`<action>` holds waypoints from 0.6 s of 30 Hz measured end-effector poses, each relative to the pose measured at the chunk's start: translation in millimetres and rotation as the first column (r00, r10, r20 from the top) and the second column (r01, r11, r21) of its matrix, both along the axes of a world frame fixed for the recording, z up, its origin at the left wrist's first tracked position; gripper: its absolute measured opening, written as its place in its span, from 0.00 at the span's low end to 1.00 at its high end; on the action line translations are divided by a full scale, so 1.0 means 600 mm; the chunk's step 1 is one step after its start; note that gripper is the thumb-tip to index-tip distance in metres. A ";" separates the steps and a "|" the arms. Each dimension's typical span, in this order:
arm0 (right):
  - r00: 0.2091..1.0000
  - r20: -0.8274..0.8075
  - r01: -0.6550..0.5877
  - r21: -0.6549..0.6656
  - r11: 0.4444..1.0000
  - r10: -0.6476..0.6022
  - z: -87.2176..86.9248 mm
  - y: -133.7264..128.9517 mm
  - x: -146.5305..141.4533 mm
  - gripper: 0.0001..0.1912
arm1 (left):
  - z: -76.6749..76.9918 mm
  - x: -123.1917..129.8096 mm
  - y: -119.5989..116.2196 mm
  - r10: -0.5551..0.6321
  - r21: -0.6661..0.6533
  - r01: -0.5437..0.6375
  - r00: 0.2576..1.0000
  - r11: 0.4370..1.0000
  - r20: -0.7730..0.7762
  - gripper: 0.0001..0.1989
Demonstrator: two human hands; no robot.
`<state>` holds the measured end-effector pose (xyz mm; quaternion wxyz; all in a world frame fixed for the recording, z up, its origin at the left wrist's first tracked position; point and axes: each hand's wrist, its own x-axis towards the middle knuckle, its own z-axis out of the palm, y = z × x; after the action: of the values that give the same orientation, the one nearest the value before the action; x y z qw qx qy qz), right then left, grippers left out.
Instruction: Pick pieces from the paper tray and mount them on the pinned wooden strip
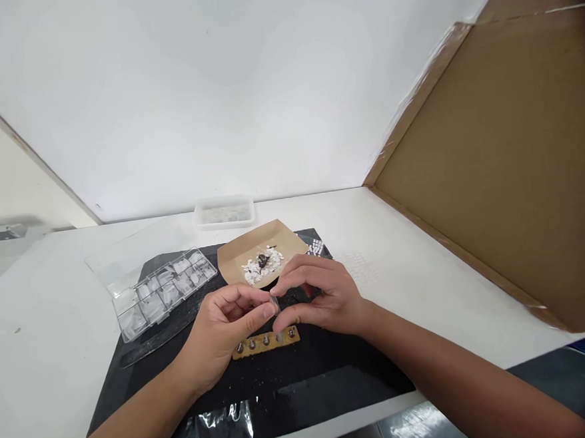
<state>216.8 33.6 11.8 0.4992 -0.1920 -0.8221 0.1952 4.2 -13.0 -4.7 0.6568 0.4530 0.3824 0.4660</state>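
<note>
My left hand (220, 327) pinches a small clear, greyish piece (275, 304) between thumb and forefinger. The piece is too small to name exactly. Curved around its other side, my right hand (322, 293) has its forefinger at the upper end and its thumb near the lower end. Just below both hands, a yellowish-brown strip (258, 349) lies on the black mat (305, 405), with several small metal posts (265, 339) standing along it. Behind the fingers sits a brown paper tray (235, 256) with white chips (270, 259) and a dark clump (262, 259).
At the left, a clear compartment box (165, 291) with its lid open holds small plastic bags. A translucent tub (224, 212) stands by the white wall. Small white pieces (315, 247) lie at the mat's far right corner. A cardboard panel (499, 164) borders the table's right side.
</note>
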 end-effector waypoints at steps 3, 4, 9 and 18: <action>1.000 0.013 -0.022 -0.051 0.998 0.022 -0.001 0.000 0.001 0.17 | -0.004 -0.002 -0.002 -0.008 -0.019 0.008 1.000 1.000 -0.009 0.10; 1.000 0.011 -0.019 -0.061 0.998 0.020 -0.002 -0.001 0.000 0.17 | -0.005 -0.002 -0.002 -0.009 -0.019 0.009 1.000 1.000 -0.014 0.10; 0.999 0.028 -0.018 -0.011 1.000 0.019 -0.005 -0.001 0.001 0.15 | -0.002 -0.001 0.001 0.001 0.023 0.000 0.998 1.000 -0.066 0.10; 0.982 0.187 -0.017 0.166 0.986 -0.014 -0.010 0.002 0.010 0.11 | 0.010 -0.011 0.013 0.122 0.167 -0.089 0.973 0.982 -0.197 0.08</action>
<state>222.8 34.8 6.1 0.4339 -0.1662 -0.8790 0.1070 -2.2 -4.9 1.6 0.5502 0.5280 0.4343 0.4795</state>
